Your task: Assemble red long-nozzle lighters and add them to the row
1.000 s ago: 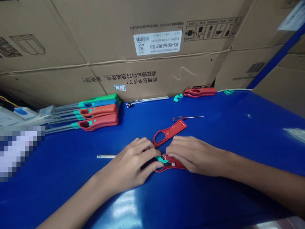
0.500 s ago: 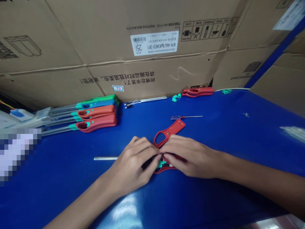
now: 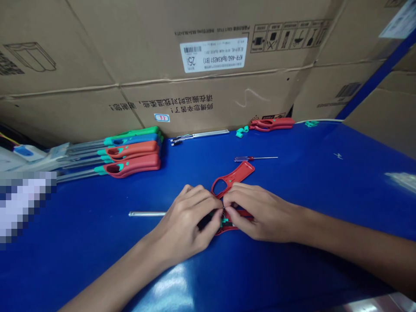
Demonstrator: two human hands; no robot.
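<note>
My left hand (image 3: 190, 216) and my right hand (image 3: 261, 212) meet fingertip to fingertip over an opened red lighter handle (image 3: 224, 232). Each pinches what looks like a thin wire (image 3: 223, 208), mostly covered by the fingers. Under them, in the handle half, a green trigger piece (image 3: 224, 221) and a dark part show in part. A silver lighter tube (image 3: 146, 214) sticks out to the left from beneath my left hand. Just behind the hands lies the other red shell half (image 3: 241, 172), its hollow inside facing up.
Several assembled lighters (image 3: 136, 165) are stacked at the left. A screwdriver (image 3: 243, 159) lies behind the shell half. Along the cardboard box (image 3: 136, 52) sit a tube with wires (image 3: 211, 134), small green pieces (image 3: 239, 133) and red shells (image 3: 276, 124) on the blue table (image 3: 292, 273).
My fingertips have drawn slightly apart, and a short thin wire now shows between them. The view has shifted a little. The handle stays beneath my hands.
</note>
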